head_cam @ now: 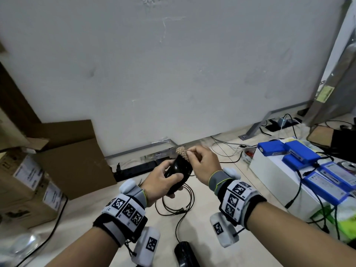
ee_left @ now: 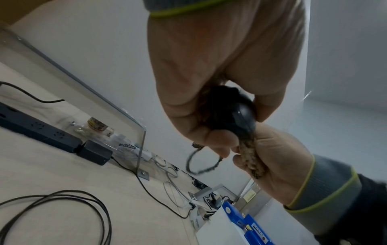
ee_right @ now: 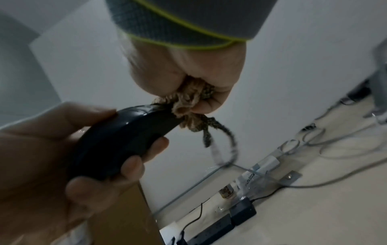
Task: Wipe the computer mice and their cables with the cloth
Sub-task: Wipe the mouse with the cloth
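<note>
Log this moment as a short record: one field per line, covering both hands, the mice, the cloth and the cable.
left hand: grips the held mouse, lifted off the desk
right hand: holds the bunched cloth
contact: cloth pressed on the far end of the held mouse
second mouse: lies on the desk near the bottom edge, untouched
cable: coiled loosely on the desk under the hands

Glossy, smooth black plastic computer mouse; coarse, knitted tan cloth; matt brown cardboard boxes; smooth blue plastic cases; dull grey metal brackets; matt black power strip.
</note>
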A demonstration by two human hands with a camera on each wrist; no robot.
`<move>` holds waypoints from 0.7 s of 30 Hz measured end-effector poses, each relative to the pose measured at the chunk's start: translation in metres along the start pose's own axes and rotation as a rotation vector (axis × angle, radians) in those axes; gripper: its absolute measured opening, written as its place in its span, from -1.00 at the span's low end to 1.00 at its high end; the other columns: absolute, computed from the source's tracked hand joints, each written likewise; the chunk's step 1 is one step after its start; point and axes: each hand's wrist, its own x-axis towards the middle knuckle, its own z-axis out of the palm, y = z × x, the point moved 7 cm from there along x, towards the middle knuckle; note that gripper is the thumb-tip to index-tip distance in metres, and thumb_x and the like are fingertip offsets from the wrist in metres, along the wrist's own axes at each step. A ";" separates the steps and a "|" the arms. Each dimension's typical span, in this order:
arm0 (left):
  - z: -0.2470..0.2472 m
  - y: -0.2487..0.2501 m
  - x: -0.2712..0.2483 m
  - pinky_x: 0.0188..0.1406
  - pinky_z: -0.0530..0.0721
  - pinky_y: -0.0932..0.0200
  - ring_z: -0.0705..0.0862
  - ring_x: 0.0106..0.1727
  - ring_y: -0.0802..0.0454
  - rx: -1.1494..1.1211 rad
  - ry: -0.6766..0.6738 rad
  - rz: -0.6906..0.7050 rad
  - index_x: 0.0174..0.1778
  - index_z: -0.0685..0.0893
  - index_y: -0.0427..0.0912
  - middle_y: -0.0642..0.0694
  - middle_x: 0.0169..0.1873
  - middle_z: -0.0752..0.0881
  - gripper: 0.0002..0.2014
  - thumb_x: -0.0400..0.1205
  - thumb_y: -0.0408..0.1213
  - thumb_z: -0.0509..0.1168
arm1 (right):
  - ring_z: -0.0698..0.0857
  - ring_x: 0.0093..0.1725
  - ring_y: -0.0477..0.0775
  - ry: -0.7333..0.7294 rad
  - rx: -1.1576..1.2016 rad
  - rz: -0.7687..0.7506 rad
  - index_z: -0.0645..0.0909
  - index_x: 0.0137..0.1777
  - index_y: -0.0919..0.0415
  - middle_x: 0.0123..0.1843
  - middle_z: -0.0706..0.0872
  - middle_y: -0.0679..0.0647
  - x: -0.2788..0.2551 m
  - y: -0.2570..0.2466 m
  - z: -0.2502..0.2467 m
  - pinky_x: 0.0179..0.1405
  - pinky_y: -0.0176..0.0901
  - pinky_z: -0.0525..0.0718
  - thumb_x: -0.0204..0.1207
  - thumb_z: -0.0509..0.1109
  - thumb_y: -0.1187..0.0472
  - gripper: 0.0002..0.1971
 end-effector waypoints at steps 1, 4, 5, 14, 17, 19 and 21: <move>0.000 -0.001 0.000 -0.54 0.64 0.16 0.78 -0.20 -0.17 -0.013 -0.009 -0.010 0.24 0.53 -0.09 -0.32 -0.06 0.76 -0.72 0.63 -0.38 0.32 | 0.60 -0.17 -0.09 0.022 0.010 -0.026 0.71 -0.12 0.09 -0.15 0.67 -0.03 -0.002 -0.003 -0.002 -0.07 -0.25 0.52 0.56 0.38 0.17 -0.91; -0.001 -0.001 0.002 -0.53 0.64 0.15 0.78 -0.20 -0.18 -0.060 -0.015 -0.018 0.22 0.54 -0.13 -0.21 -0.16 0.77 -0.77 0.65 -0.38 0.29 | 0.63 -0.09 -0.09 0.054 0.044 -0.242 0.71 -0.09 0.11 -0.08 0.65 -0.03 -0.019 -0.024 -0.002 0.01 -0.32 0.57 0.53 0.37 0.12 -0.88; -0.001 0.000 0.003 -0.54 0.63 0.16 0.77 -0.21 -0.19 -0.069 -0.016 -0.013 0.21 0.54 -0.16 -0.20 -0.18 0.76 -0.78 0.65 -0.38 0.29 | 0.64 -0.07 -0.10 0.038 0.031 -0.317 0.72 -0.07 0.11 -0.06 0.63 -0.02 -0.024 -0.030 0.001 0.02 -0.37 0.56 0.52 0.37 0.10 -0.86; 0.005 -0.006 -0.003 -0.53 0.67 0.13 0.79 -0.17 -0.22 -0.118 -0.068 -0.039 0.26 0.53 -0.12 -0.28 -0.08 0.80 -0.67 0.58 -0.33 0.36 | 0.62 -0.19 -0.18 0.095 0.111 -0.075 0.71 -0.17 0.01 -0.21 0.66 -0.13 -0.007 -0.004 -0.007 -0.06 -0.26 0.59 0.53 0.40 0.12 -0.92; 0.005 -0.003 -0.003 -0.55 0.65 0.14 0.79 -0.21 -0.20 -0.134 -0.061 -0.023 0.21 0.54 -0.18 -0.21 -0.18 0.77 -0.65 0.51 -0.30 0.37 | 0.64 -0.04 -0.12 -0.034 0.020 -0.369 0.72 -0.05 0.06 -0.02 0.62 -0.05 -0.030 -0.033 0.002 0.01 -0.38 0.57 0.52 0.39 0.05 -0.85; 0.005 -0.002 -0.004 -0.55 0.67 0.13 0.79 -0.21 -0.23 -0.137 -0.062 -0.024 0.21 0.54 -0.18 -0.23 -0.16 0.77 -0.59 0.44 -0.24 0.38 | 0.64 -0.03 -0.10 -0.044 -0.044 -0.388 0.71 0.00 0.07 0.02 0.61 -0.03 -0.030 -0.028 0.003 0.01 -0.37 0.56 0.53 0.35 0.00 -0.80; 0.005 -0.003 -0.005 -0.54 0.68 0.12 0.79 -0.18 -0.26 -0.139 -0.073 -0.027 0.22 0.54 -0.17 -0.29 -0.09 0.80 -0.58 0.44 -0.25 0.39 | 0.62 -0.09 -0.07 0.010 -0.066 -0.232 0.71 -0.03 0.08 -0.07 0.64 -0.04 -0.017 -0.011 -0.002 -0.05 -0.28 0.55 0.55 0.36 0.05 -0.85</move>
